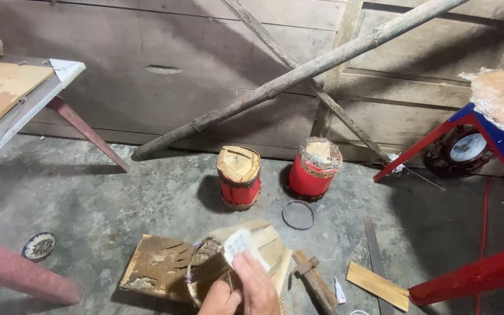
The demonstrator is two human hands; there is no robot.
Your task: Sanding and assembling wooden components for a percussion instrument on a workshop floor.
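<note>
1. Small white blister-like card (239,244) is being held up at bottom centre, pinched at its lower edge by the right hand (259,287); fingers are closed on it.
2. Left hand (220,300) is only partly showing at the bottom edge, beside the right; whether it is gripping anything cannot be told.
3. Directly behind the card, a half-built woven drum frame (252,251) with pale wood slats and a wire rim is lying on the concrete floor (118,198), touching a flat brown board (156,265).
4. Judged step: the card is being inspected or opened over the frame; contents are too small to tell.
5. Next move is likely calling for a two-handed grip, card kept steady, frame left undisturbed.
6. Hammer (313,280) and a small white tube (339,290) are lying just right of the frame.
7. Further back, two red drums (240,178) (313,169) are standing upright, a wire ring (297,214) lying between and in front of them.
</note>
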